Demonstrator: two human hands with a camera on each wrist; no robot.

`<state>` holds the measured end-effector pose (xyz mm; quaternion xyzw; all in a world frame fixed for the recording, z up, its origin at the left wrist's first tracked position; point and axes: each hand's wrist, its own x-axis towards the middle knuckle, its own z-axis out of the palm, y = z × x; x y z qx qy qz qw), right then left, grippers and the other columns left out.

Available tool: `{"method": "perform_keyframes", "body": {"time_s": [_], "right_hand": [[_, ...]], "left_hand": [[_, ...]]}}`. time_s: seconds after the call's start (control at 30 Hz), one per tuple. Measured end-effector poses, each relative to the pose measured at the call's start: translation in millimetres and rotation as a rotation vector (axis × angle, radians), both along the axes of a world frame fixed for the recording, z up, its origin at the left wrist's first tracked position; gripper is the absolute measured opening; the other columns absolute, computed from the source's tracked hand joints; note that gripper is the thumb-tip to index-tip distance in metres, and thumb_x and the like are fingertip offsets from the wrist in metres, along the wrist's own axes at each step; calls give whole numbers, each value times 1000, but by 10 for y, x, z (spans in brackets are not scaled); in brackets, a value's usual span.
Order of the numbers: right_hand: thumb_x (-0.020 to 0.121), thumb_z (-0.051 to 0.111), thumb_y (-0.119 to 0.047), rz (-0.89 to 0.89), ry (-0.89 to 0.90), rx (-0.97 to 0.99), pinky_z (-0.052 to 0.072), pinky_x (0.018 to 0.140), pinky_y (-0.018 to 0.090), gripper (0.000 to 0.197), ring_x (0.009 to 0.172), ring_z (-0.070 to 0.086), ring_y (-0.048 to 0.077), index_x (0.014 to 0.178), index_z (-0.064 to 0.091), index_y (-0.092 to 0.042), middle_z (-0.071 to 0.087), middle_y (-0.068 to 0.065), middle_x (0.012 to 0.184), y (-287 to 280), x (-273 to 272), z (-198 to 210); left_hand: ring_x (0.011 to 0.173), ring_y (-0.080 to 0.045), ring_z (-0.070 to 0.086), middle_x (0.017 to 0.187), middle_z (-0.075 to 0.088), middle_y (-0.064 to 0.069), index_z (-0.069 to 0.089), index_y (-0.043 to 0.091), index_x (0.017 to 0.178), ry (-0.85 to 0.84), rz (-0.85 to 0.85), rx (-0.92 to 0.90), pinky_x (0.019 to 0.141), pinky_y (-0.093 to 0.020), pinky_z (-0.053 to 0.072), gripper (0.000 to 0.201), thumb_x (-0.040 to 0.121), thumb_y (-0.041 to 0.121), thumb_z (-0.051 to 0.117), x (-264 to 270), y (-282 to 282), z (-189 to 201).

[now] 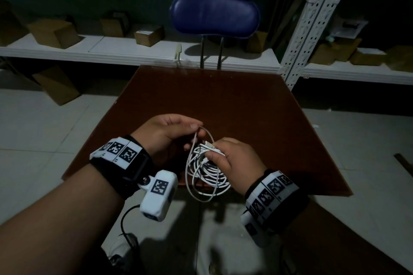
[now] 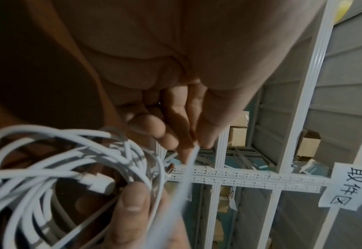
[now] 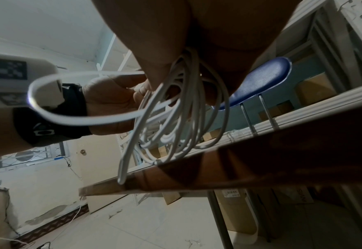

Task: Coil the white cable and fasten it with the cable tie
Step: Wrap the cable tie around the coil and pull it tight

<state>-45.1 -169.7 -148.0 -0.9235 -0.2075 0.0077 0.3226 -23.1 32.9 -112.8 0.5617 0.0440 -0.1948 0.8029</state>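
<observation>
Our right hand [image 1: 237,158] gripping the cable [image 1: 207,172] coil above the table [image 1: 245,105] near edge, our left hand [image 1: 165,134] pinching a loose strand just left of it, shelf label [image 2: 350,183] handwritten 取件区 behind

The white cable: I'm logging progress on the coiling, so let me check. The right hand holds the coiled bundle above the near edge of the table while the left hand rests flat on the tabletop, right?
Not quite. The left hand isn't flat on the table; the head view shows it raised, pinching a loose loop of the white cable. The right hand does hold the bundle there.
</observation>
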Motion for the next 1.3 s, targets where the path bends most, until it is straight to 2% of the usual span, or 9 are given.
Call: {"method": "perform_keyframes", "body": {"time_s": [0.17, 0.27, 0.43, 0.53, 0.67, 0.93, 1.03, 1.2, 1.3], "right_hand": [[99, 55, -38, 2, -24, -11, 34, 71, 24, 28, 84, 52, 9, 103, 70, -15, 52, -10, 89, -1, 7, -24], [99, 54, -38, 7, -18, -3, 38, 71, 26, 28, 85, 55, 12, 103, 70, -15, 56, -7, 91, 3, -2, -16], [99, 54, -39, 5, -31, -10, 40, 70, 27, 30, 85, 56, 13, 101, 71, -15, 58, -5, 90, 0, -3, -26], [99, 53, -40, 5, -28, -13, 38, 69, 25, 31, 83, 56, 13, 100, 70, -14, 55, -7, 89, -2, -8, -20], [99, 53, -40, 2, -26, -16, 36, 66, 18, 29, 83, 54, 10, 100, 70, -17, 54, -9, 89, -4, -7, -15], [99, 53, -39, -5, -2, -4, 42, 71, 26, 27, 84, 55, 11, 100, 69, -17, 56, -7, 91, 9, -12, 5], [99, 53, -39, -6, -3, 7, 39, 69, 23, 27, 84, 54, 9, 101, 70, -18, 55, -9, 91, 10, -19, 10], [99, 53, -39, -11, 4, -15, 41, 75, 27, 31, 90, 56, 12, 106, 71, -16, 59, -6, 96, 10, -2, 14], [100, 52, -38, -16, 13, -36, 42, 76, 29, 30, 90, 56, 13, 106, 71, -16, 57, -5, 94, 20, 3, 31]], "left_hand": [[72, -21, 70, 85, 74, -14, 73, 5, 98, -110, 12, 202, 67, -30, 60, 18, 81, 10, 70, 8, 4, 6], [78, -24, 71, 92, 74, -17, 71, 2, 99, -99, 1, 142, 72, -34, 59, 23, 78, 10, 69, 4, 1, 6], [66, -19, 68, 84, 74, -13, 74, 10, 88, -22, -30, 112, 60, -29, 54, 16, 73, 11, 67, 11, 4, 50], [65, -19, 64, 76, 70, -9, 78, 15, 85, 4, -59, 145, 68, -34, 48, 14, 73, 13, 70, 28, 25, 46], [72, -21, 71, 83, 74, -9, 73, 9, 85, 52, -56, 68, 66, -32, 59, 14, 72, 7, 68, 35, 29, 41], [79, -25, 75, 89, 76, -12, 74, 5, 92, 113, -53, 67, 62, -31, 60, 28, 66, -1, 69, -25, 6, 95], [77, -23, 76, 89, 77, -12, 73, 4, 96, 70, -63, 109, 62, -30, 60, 29, 67, 2, 71, -39, 10, 129], [74, -22, 72, 81, 76, -10, 79, 17, 77, -87, 51, 279, 68, -32, 58, 11, 68, 12, 77, -55, 3, 130], [71, -16, 71, 81, 75, -9, 78, 18, 69, -237, 108, 348, 65, -23, 57, 13, 72, 5, 77, -95, -53, 168]]}}
